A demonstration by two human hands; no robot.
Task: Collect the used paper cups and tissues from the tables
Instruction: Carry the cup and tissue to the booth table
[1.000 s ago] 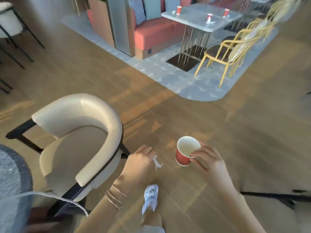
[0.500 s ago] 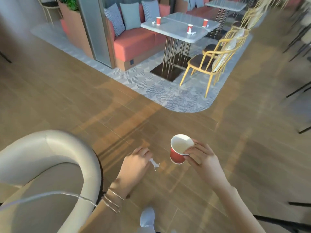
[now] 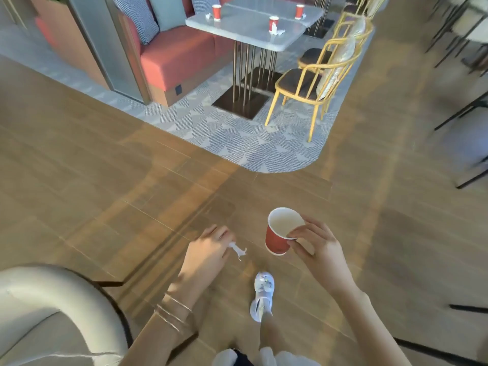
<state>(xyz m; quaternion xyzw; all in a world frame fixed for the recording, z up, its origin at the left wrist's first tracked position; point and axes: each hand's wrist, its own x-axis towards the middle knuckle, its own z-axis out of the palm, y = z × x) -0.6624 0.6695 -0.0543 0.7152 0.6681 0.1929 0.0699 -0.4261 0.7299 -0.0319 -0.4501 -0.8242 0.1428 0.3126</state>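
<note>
Nearest, the left hand [image 3: 208,249] pinched a small twisted white tissue [image 3: 239,250] in its curled fingers. Just beside it, the right hand [image 3: 317,249] gripped a tilted red paper cup with a white inside [image 3: 278,235] by rim and side. Both hands were full, held above the brown wooden plank floor [image 3: 132,180].

Well apart from them, straight ahead past the grey patterned carpet [image 3: 237,138], stood the grey stone-look table on thin metal legs [image 3: 245,35], its long axis running away and to the right. It carried a near-edge red cup [image 3: 273,22] with a crumpled white tissue [image 3: 279,32] touching it, a left-edge red cup [image 3: 216,11] and a far red cup [image 3: 299,10].

The near-edge red cup lay roughly in line with the right hand, so I judged that hand the better placed to reach it. A yellow wooden chair [image 3: 311,83] flanked that side of the table, though.
</note>
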